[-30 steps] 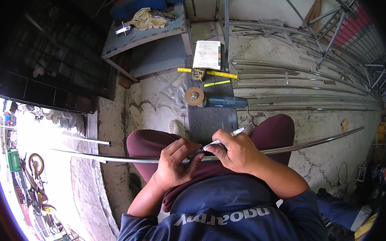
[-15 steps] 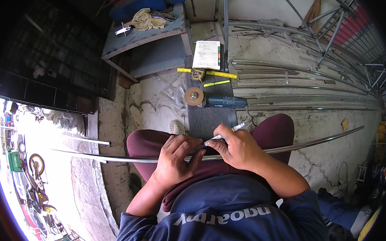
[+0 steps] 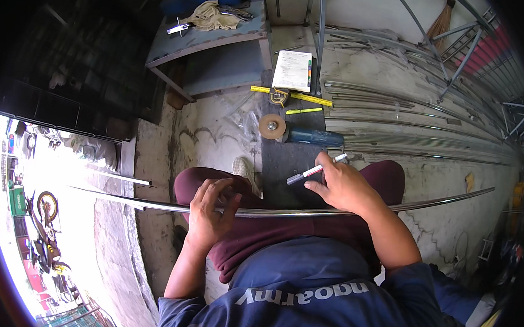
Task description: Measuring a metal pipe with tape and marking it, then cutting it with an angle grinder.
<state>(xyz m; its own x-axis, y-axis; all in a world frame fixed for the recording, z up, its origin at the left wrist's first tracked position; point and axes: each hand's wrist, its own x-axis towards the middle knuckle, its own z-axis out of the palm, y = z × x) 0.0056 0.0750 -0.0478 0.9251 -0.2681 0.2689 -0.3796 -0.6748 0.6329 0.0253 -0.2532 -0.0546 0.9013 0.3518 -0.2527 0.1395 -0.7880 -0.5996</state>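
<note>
left hand (image 3: 210,211) wraps a long curved metal strip (image 3: 306,211) lying across the lap at 6 o'clock, right hand (image 3: 343,184) pinches a white marker (image 3: 315,170) just above it. strip looks thin, springy and slick, so i'd grip near the middle.

Left hand (image 3: 210,211) curled, right hand (image 3: 343,184) pinching.
</note>
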